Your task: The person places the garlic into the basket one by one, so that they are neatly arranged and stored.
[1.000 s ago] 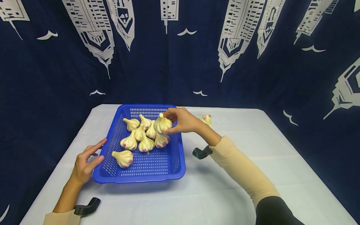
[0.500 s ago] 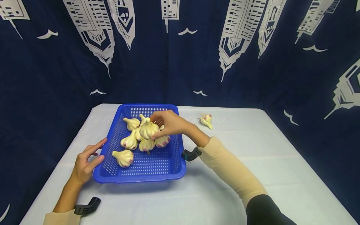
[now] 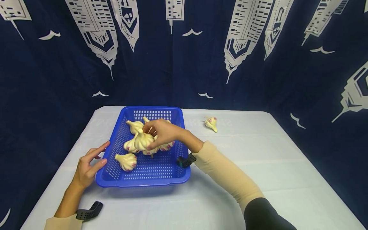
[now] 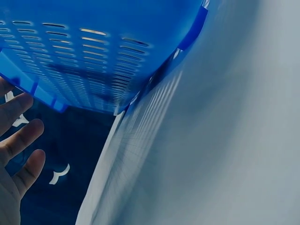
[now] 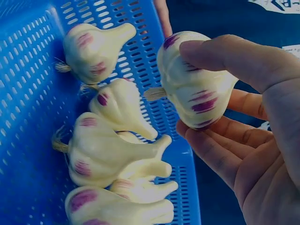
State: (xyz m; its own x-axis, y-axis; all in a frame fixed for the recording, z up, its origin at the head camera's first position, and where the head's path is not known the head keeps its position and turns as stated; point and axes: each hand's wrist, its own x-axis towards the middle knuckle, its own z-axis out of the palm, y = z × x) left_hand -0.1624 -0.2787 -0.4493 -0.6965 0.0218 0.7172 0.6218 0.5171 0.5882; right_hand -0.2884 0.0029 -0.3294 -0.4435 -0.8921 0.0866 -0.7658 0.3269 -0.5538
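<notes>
My right hand pinches a garlic bulb between thumb and fingers, its stem pointing up, over the blue basket. In the right wrist view the held bulb shows purple streaks and a tuft of roots. Below it several other garlic bulbs lie in the basket, partly covered by the hand in the head view. One bulb lies apart from them, nearer the basket's front left. My left hand rests at the basket's left rim, fingers and thumb spread and fairly straight.
A single garlic bulb lies on the white tablecloth, behind and to the right of the basket. A dark blue curtain with white building prints hangs behind the table. Dark wrist devices are worn on both arms.
My right hand has carried its garlic bulb left and toward me, from the basket's right side to over its left middle. My left hand and the basket stay put.
</notes>
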